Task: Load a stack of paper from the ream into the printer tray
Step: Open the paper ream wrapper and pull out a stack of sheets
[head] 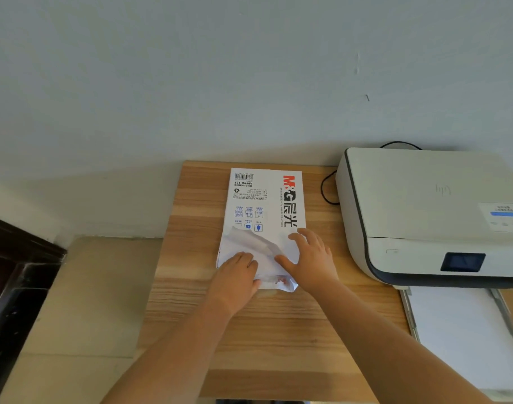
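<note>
A white ream of paper with red and black print lies lengthwise on the wooden table. Its near end is torn open, and the wrapper flaps there are crumpled. My left hand grips the loose wrapper at the near left corner. My right hand lies spread over the near right part of the ream, fingers on the wrapper. The white printer stands to the right. Its pulled-out paper tray juts toward me and shows a white surface inside.
A black cable loops on the table between the ream and the printer. The wall runs right behind the table. Left of the table I see a tiled floor and a dark wooden frame.
</note>
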The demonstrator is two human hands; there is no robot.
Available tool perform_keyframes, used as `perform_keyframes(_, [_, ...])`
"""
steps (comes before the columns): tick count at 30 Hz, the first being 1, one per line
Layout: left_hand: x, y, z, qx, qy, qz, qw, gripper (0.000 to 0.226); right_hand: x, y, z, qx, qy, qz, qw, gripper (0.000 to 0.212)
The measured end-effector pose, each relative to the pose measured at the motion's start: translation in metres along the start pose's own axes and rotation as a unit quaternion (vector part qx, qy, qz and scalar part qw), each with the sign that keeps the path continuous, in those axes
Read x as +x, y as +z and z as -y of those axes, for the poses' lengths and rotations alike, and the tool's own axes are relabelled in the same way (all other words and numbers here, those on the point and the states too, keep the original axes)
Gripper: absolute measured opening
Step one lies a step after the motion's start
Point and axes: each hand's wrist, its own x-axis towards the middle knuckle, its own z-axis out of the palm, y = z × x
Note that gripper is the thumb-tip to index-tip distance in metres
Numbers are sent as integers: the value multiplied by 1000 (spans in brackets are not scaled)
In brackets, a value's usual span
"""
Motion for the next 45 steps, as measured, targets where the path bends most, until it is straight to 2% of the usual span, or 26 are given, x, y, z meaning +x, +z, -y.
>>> perform_keyframes(9, [21, -1, -11, 53, -54, 56, 996, 27, 2, -3, 1, -4, 2, 3, 1000, 61])
perform_keyframes(23, [26, -3, -1, 101, -4, 55, 993, 24, 4, -4, 1, -5, 2, 3, 1000, 62])
perform_keyframes(29, [22, -2, -3, 153, 11, 51, 987, 38, 3, -2, -1, -5, -2, 3, 1000, 62])
perform_keyframes(45, [2, -9, -15, 121, -2, 47, 992, 30, -3, -1, -1, -24, -23, 9, 999, 64])
